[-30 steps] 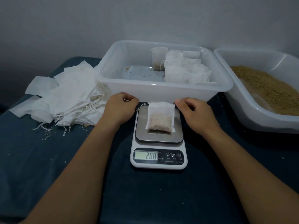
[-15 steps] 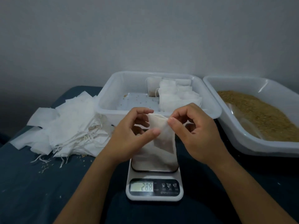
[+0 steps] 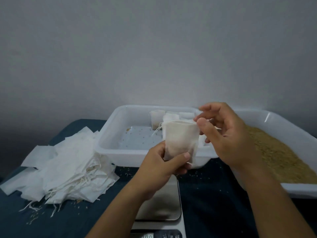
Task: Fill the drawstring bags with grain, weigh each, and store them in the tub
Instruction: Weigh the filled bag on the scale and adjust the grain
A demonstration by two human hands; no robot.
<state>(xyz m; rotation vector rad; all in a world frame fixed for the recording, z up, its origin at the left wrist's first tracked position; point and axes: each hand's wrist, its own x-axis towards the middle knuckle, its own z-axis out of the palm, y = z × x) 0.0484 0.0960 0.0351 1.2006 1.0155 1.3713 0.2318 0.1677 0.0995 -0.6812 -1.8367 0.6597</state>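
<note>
A single head-worn view looks forward and slightly down, close over the table [image 3: 205,194]; the wall [image 3: 154,48] fills twelve o'clock, the scale [image 3: 161,212] sits at six.

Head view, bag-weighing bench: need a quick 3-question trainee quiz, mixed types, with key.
1. True or false: the filled bag lies on the scale.
2. Which hand grips the bag's lower part? A) left hand B) right hand C) neither
3. Fill in: the loose grain is in the tub to the ____ of the storage tub.

Key: 1 false, both hands hold it above the scale; 2 A; 3 right.
</note>
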